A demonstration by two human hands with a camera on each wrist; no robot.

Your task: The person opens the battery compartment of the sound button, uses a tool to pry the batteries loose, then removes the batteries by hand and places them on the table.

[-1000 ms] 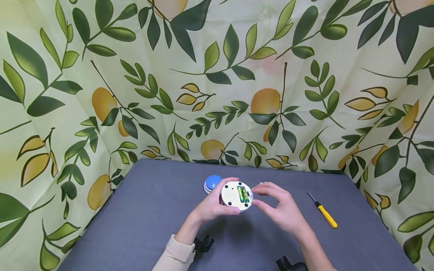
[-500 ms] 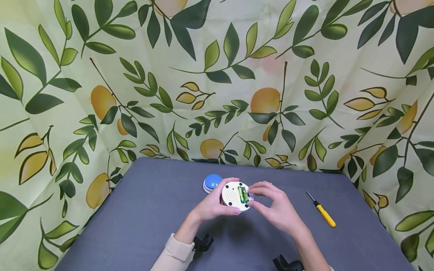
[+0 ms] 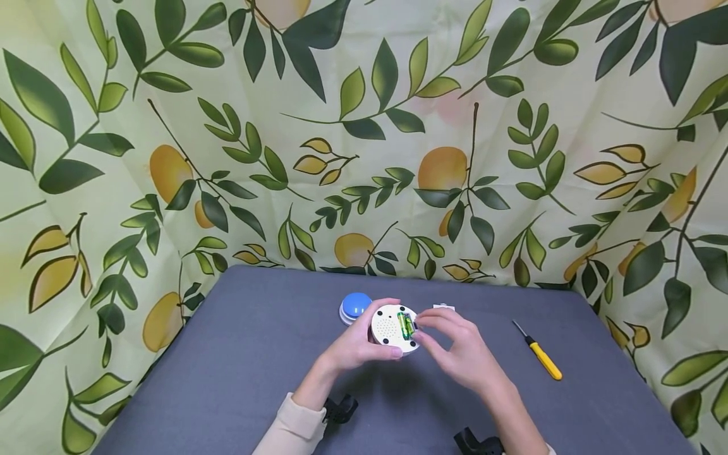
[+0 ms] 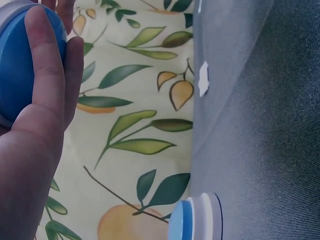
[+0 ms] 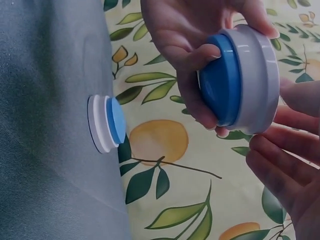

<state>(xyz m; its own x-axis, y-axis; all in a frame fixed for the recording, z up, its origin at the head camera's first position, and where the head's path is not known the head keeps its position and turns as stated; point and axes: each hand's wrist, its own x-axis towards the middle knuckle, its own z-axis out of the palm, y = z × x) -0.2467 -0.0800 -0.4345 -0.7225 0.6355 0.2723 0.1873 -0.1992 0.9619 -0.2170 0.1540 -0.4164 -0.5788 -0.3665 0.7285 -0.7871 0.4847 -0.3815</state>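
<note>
A round button with a white base [image 3: 387, 328] and a blue dome [image 5: 220, 82] is gripped in my left hand [image 3: 355, 341], fingers and thumb around its sides. Its perforated underside faces the head camera, showing small dark feet and an uncovered compartment with green batteries [image 3: 406, 325]. My right hand [image 3: 466, 354] has its thumb and index fingertips at the compartment's right side, partly hiding it. From the right wrist view, the right fingers [image 5: 280, 150] look relaxed, close against the base.
A second blue-and-white button [image 3: 356, 306] stands on the grey table behind my left hand. A small white piece [image 3: 443, 306] lies beyond my right hand. To the right is a yellow-handled screwdriver [image 3: 537, 351]. Leaf-patterned cloth [image 3: 364, 158] hangs behind the table.
My right hand has moved left, from the button's outer edge to the battery compartment. More of the small white piece behind it now shows. The left hand keeps its hold on the button.
</note>
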